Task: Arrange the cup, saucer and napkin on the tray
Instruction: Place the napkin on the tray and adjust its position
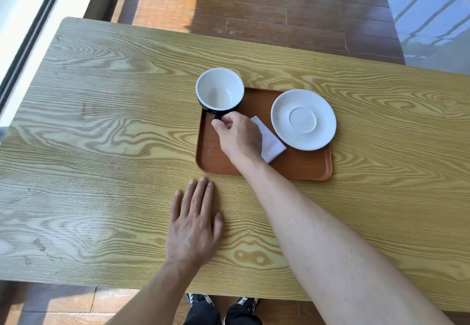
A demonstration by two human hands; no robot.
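A brown tray [300,167] lies on the wooden table. A cup [220,90], black outside and white inside, is at the tray's far left corner, and my right hand [239,136] is shut on its handle. Whether the cup rests on the tray or is lifted I cannot tell. A white saucer [304,119] sits on the tray's right side, overhanging the far right edge. A folded white napkin [270,142] lies in the tray's middle, partly hidden by my right hand. My left hand [194,223] rests flat on the table, nearer to me than the tray, fingers spread.
The wooden table [101,121] stretches wide to the left and right of the tray. Beyond its far edge is a wood floor [254,6]. A window frame [30,32] runs along the left. My shoes [223,301] show under the near edge.
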